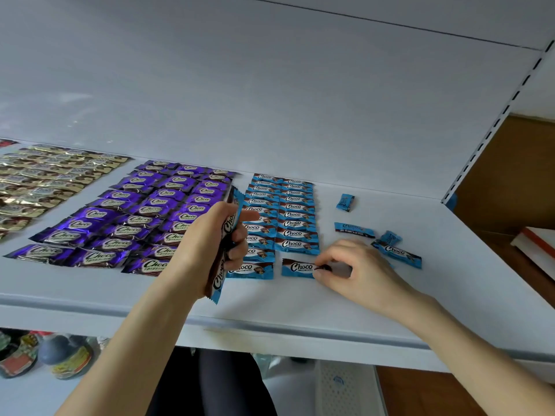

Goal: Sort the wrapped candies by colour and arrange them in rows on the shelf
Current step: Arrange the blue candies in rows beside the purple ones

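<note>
On the white shelf lie rows of gold candies, purple candies and blue candies, left to right. My left hand grips a stack of blue candies held upright above the purple and blue rows. My right hand pinches the right end of a blue candy lying flat at the near end of the right blue column. Several loose blue candies lie to the right of my right hand.
The shelf's front edge runs below my wrists. A slotted upright bounds the shelf on the right. Round packaged items sit on a lower shelf at bottom left. A white perforated basket stands below.
</note>
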{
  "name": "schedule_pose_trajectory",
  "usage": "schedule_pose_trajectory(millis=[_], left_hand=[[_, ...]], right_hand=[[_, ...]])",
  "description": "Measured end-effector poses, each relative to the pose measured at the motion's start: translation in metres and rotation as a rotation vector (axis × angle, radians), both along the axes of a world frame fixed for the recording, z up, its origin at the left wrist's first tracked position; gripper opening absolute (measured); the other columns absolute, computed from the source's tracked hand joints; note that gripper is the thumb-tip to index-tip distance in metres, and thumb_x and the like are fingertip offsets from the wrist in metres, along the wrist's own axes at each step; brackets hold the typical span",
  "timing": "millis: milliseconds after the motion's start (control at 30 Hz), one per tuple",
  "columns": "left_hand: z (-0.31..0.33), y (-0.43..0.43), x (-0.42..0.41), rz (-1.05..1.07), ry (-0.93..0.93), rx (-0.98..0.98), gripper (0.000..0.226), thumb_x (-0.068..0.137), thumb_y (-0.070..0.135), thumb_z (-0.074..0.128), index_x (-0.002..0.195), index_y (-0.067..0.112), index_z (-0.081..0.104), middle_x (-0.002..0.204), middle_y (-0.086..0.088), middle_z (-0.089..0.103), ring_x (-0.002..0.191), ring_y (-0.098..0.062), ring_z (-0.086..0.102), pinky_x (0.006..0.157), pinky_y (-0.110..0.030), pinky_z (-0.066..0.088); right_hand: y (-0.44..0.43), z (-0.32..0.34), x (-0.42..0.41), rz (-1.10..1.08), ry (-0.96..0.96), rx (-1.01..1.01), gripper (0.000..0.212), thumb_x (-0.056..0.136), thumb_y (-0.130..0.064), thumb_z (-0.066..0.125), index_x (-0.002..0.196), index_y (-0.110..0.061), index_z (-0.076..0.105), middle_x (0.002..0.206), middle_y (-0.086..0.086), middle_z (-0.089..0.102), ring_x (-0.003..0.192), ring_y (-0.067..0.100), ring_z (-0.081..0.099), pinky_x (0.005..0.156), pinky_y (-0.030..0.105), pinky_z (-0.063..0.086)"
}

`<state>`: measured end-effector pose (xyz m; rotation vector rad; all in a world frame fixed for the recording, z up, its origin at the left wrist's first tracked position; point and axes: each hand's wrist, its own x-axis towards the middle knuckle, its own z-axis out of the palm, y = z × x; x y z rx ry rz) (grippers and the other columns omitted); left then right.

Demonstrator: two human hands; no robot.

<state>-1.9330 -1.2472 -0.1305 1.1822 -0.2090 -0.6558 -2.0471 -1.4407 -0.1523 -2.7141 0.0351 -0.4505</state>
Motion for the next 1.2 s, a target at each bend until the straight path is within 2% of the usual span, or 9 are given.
schedule_pose_trajectory(millis=[100, 233, 333, 400, 500, 633, 867, 1000, 1200], left_hand=[[-0.001, 0.001, -0.002, 0.056, -0.070, 0.014, 0.030, 0.096, 0.023, 0.041, 0.107, 0.000, 0.058, 0.048, 0.001, 0.045, 0.034, -0.010, 0.035, 0.034, -0.016, 0.026], [0.001, 0.005, -0.007, 0.093, -0.152, 0.027, 0.027, 0.095, 0.020, 0.048, 0.106, -0.003, 0.057, 0.053, -0.003, 0.052, 0.037, -0.012, 0.037, 0.037, -0.019, 0.025], [0.002, 0.006, -0.006, 0.101, -0.135, 0.011, 0.021, 0.095, 0.016, 0.047, 0.102, -0.002, 0.055, 0.051, -0.004, 0.051, 0.035, -0.013, 0.035, 0.037, -0.019, 0.024], [0.002, 0.005, -0.005, 0.103, -0.120, 0.006, 0.016, 0.094, 0.013, 0.045, 0.091, 0.000, 0.053, 0.048, -0.005, 0.051, 0.033, -0.013, 0.034, 0.037, -0.017, 0.024], [0.000, 0.004, -0.001, 0.107, -0.103, 0.019, 0.021, 0.093, 0.011, 0.041, 0.076, 0.000, 0.047, 0.047, -0.008, 0.051, 0.031, -0.013, 0.034, 0.035, -0.016, 0.024], [-0.007, 0.004, 0.007, 0.149, -0.134, 0.128, 0.019, 0.091, 0.014, 0.047, 0.075, 0.007, 0.053, 0.069, -0.012, 0.054, 0.037, -0.010, 0.044, 0.034, -0.019, 0.033], [-0.004, 0.006, -0.001, 0.125, -0.132, 0.067, 0.020, 0.094, 0.015, 0.048, 0.075, 0.009, 0.052, 0.069, -0.012, 0.051, 0.036, -0.008, 0.044, 0.033, -0.017, 0.033], [0.002, 0.006, -0.008, 0.135, -0.126, 0.032, 0.016, 0.094, 0.011, 0.048, 0.079, 0.008, 0.054, 0.062, -0.006, 0.054, 0.039, -0.010, 0.041, 0.032, -0.018, 0.030], [0.002, 0.007, -0.007, 0.168, -0.135, 0.065, 0.018, 0.091, 0.003, 0.050, 0.074, 0.006, 0.052, 0.057, -0.004, 0.049, 0.046, -0.013, 0.040, 0.035, -0.017, 0.030]], right_hand=[[0.000, 0.000, 0.004, 0.000, -0.003, -0.006, 0.010, 0.081, -0.022, 0.069, 0.088, -0.016, 0.072, 0.080, -0.013, 0.057, 0.083, 0.006, 0.051, 0.070, 0.009, 0.035], [0.000, -0.003, 0.012, -0.005, -0.037, -0.017, 0.011, 0.080, -0.021, 0.070, 0.089, -0.015, 0.073, 0.087, -0.001, 0.064, 0.088, 0.017, 0.056, 0.073, 0.028, 0.042], [0.000, -0.005, 0.015, -0.020, -0.049, -0.013, 0.013, 0.080, -0.022, 0.071, 0.091, -0.015, 0.074, 0.090, -0.001, 0.064, 0.089, 0.016, 0.055, 0.073, 0.025, 0.038], [0.000, -0.007, 0.016, -0.028, -0.055, -0.011, 0.014, 0.080, -0.021, 0.071, 0.091, -0.015, 0.074, 0.090, 0.000, 0.064, 0.090, 0.016, 0.055, 0.073, 0.024, 0.036], [0.000, -0.007, 0.017, -0.018, -0.059, -0.003, 0.013, 0.078, -0.019, 0.072, 0.090, -0.014, 0.074, 0.090, 0.001, 0.064, 0.089, 0.018, 0.056, 0.073, 0.025, 0.037], [0.001, -0.007, 0.017, -0.015, -0.062, -0.008, 0.014, 0.079, -0.020, 0.072, 0.092, -0.013, 0.074, 0.091, 0.001, 0.064, 0.090, 0.017, 0.055, 0.072, 0.021, 0.035], [0.001, -0.008, 0.019, 0.002, -0.072, -0.021, 0.015, 0.080, -0.019, 0.071, 0.093, -0.012, 0.074, 0.089, 0.002, 0.064, 0.087, 0.016, 0.054, 0.072, 0.009, 0.032], [0.000, -0.009, 0.018, 0.018, -0.091, -0.010, 0.016, 0.080, -0.019, 0.070, 0.093, -0.011, 0.073, 0.088, 0.002, 0.065, 0.084, 0.017, 0.056, 0.071, 0.016, 0.037], [-0.002, -0.007, 0.017, 0.021, -0.116, -0.009, 0.012, 0.081, -0.015, 0.069, 0.091, -0.010, 0.073, 0.086, 0.000, 0.065, 0.084, 0.016, 0.057, 0.073, 0.023, 0.040]])
